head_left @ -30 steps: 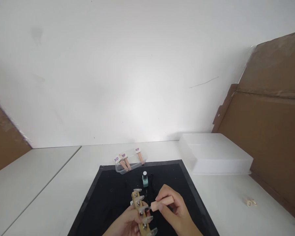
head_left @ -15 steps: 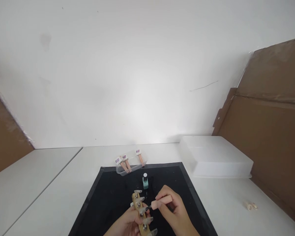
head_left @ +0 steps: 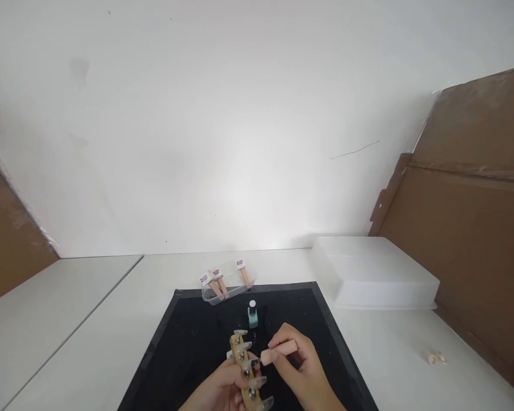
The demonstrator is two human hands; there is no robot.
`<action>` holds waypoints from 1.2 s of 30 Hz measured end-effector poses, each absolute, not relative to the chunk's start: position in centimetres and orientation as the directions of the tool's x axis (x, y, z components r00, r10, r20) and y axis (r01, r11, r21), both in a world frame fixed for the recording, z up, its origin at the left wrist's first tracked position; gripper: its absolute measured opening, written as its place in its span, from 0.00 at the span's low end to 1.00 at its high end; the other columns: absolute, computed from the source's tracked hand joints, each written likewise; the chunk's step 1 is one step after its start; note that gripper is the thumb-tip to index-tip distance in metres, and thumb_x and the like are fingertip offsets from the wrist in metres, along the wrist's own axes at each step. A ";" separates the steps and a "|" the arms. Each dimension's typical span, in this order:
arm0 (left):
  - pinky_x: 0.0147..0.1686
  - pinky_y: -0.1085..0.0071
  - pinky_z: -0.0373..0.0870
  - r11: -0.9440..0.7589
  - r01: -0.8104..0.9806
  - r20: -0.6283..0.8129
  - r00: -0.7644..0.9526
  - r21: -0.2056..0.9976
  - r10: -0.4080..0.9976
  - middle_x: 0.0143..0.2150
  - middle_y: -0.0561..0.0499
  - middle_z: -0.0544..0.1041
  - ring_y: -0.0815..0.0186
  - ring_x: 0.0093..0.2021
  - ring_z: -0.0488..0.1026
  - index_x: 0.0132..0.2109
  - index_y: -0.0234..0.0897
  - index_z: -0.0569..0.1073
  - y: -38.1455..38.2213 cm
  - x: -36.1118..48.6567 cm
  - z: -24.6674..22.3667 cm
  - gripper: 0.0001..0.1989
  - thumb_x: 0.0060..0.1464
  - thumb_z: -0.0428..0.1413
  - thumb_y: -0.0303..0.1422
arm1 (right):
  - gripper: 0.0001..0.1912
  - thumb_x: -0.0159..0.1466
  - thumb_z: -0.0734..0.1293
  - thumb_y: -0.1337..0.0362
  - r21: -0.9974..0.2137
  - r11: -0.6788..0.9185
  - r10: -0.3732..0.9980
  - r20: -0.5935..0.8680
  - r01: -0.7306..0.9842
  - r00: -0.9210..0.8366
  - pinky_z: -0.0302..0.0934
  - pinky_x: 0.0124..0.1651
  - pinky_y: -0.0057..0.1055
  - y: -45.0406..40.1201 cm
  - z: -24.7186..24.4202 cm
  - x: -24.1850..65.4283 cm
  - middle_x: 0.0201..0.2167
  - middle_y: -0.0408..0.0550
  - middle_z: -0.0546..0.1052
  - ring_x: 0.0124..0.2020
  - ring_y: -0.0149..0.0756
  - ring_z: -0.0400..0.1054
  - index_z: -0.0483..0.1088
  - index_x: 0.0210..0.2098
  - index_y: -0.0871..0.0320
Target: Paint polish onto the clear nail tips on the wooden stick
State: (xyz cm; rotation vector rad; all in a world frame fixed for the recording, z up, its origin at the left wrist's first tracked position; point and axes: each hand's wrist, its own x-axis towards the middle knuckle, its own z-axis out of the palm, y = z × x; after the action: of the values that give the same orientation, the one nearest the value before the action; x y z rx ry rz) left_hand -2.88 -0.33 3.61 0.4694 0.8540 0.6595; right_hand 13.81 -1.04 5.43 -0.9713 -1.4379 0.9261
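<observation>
My left hand is closed around a wooden nail-tip stand, held at a slant above the black mat. Several clear false nails stick out to the right from metal balls along it. My right hand pinches the pink handle of a nail polish brush. The dark bristles point left and meet the middle false nail. Behind the hands a teal polish bottle with a dark neck and a white top stands upright on the mat.
A black mat lies on the white table. At its far edge is a clear tray with three pink-handled, white-labelled items. A translucent bin stands at right, with small beige rings nearer. Cardboard panels flank both sides.
My right hand has moved slightly left, bringing the brush further over the middle false nail. My left hand and the stand have stayed almost still.
</observation>
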 end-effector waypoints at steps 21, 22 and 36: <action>0.20 0.79 0.51 0.709 -0.314 -0.540 0.477 0.631 0.693 0.23 0.57 0.68 0.80 0.16 0.54 0.32 0.34 0.69 -0.2 -2.7 2.8 0.12 0.35 0.52 0.22 | 0.07 0.57 0.65 0.64 -0.961 0.274 0.962 0.274 0.037 0.011 0.51 0.22 0.25 -0.6 4.3 14.0 0.21 0.41 0.66 0.21 0.29 0.58 0.66 0.24 0.59; 0.20 0.79 0.51 0.712 -0.307 -0.537 0.490 0.631 0.687 0.22 0.57 0.68 0.80 0.16 0.54 0.32 0.33 0.69 -0.1 -2.8 2.9 0.11 0.35 0.52 0.22 | 0.08 0.58 0.64 0.63 -0.961 0.275 0.961 0.276 0.020 0.014 0.51 0.22 0.25 -0.6 4.3 14.1 0.22 0.41 0.66 0.20 0.29 0.57 0.65 0.24 0.59; 0.23 0.77 0.56 0.718 -0.327 -0.540 0.490 0.614 0.684 0.23 0.57 0.69 0.78 0.18 0.57 0.30 0.35 0.69 -0.2 -2.5 3.2 0.11 0.33 0.53 0.21 | 0.05 0.57 0.66 0.66 -0.942 0.327 0.945 0.323 0.076 -0.059 0.53 0.24 0.25 -0.8 4.9 14.2 0.21 0.41 0.65 0.23 0.31 0.59 0.68 0.25 0.58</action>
State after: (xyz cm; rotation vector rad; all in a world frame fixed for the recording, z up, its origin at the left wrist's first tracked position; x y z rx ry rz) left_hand -2.46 -0.20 3.22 0.4688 0.8555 0.6420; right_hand 14.23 -0.84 4.88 -0.9971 -1.4424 0.9510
